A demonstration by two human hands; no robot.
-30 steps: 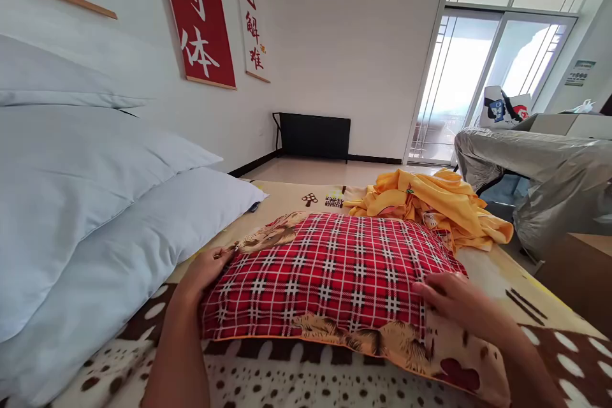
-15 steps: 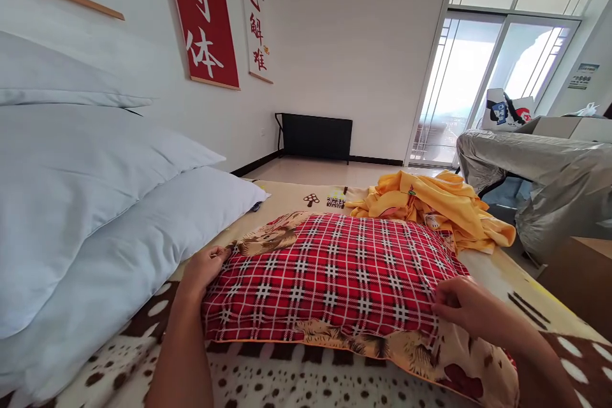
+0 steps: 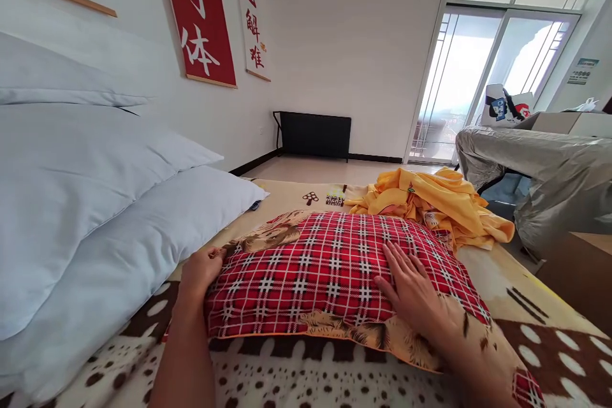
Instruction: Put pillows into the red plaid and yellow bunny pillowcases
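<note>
Red plaid pillow (image 3: pixel 325 274) on the spotted blanket (image 3: pixel 287 379), long axis left to right, pinched at its left edge by the left hand (image 3: pixel 201 271) and covered right of middle by the right hand (image 3: pixel 415 290), palm down, fingers extended.

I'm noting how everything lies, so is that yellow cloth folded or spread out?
Neither: the yellow cloth lies bunched in a loose heap beyond the red plaid pillow, its layers rumpled and overlapping.

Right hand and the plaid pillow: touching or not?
Touching. The head view shows the right hand lying open, palm down, across the top of the plaid pillow, with no gap visible beneath.
</note>
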